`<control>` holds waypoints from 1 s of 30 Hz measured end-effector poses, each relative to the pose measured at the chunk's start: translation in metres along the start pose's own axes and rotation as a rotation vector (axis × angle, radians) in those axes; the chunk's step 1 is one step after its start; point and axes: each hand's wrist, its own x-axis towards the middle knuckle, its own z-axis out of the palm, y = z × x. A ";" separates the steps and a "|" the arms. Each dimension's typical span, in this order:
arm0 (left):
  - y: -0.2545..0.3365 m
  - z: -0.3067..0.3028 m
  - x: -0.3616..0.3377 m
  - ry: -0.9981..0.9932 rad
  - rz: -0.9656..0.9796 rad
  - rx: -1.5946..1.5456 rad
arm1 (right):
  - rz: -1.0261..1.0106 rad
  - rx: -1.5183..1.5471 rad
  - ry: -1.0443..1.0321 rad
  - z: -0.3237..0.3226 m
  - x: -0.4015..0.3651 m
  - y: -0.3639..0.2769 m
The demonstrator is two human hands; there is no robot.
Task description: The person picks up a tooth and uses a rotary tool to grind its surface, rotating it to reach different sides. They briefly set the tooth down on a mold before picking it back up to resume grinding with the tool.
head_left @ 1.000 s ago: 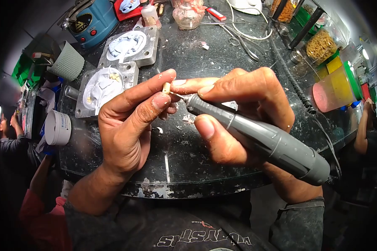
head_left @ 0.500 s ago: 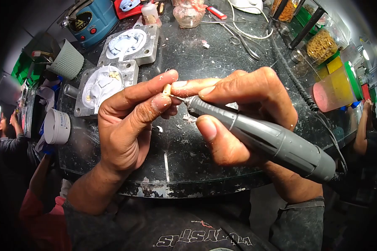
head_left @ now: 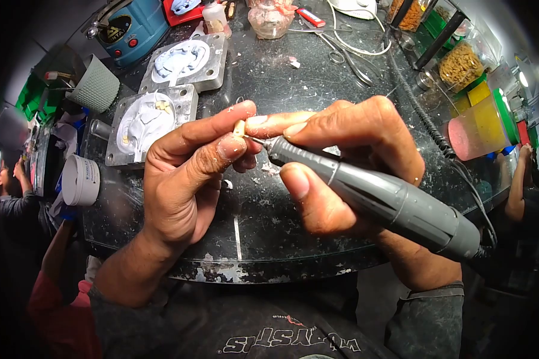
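Note:
Between the thumb and fingers of my left hand (head_left: pixel 182 173) is pinched a small cream-coloured artificial tooth (head_left: pixel 239 128). My right hand (head_left: pixel 359 149) is wrapped round a dark grey rotary handpiece (head_left: pixel 395 200), its thin bur pointing left right at the tooth. My right index fingertip rests up against the tooth and the left fingertips. Pale dust and flecks cling to the fingers of both hands. Behind my left hand lies an open metal flask half (head_left: pixel 188 99) filled with white plaster, a few cream teeth (head_left: pixel 163 107) set in it.
A second metal flask half (head_left: pixel 217 63) lies farther back. White tub (head_left: pixel 81 180), grey-green bin (head_left: pixel 94 84) and blue machine (head_left: pixel 129 36) stand left. Scissors (head_left: pixel 350 60) and a glass jar (head_left: pixel 270 21) are at the back. A coiled cord (head_left: pixel 425 119) and pink-powder container (head_left: pixel 476 128) are right. Other people sit at both sides.
My left hand has shifted very slightly, with the tooth still in its pinch. The handpiece and my right hand stay almost where they were.

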 end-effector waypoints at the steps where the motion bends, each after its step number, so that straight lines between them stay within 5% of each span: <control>1: 0.000 0.001 0.000 0.000 0.000 0.000 | -0.002 0.012 -0.001 0.000 0.000 0.000; 30: 0.001 0.000 0.002 -0.043 -0.115 -0.124 | -0.040 0.026 0.090 0.008 0.003 0.004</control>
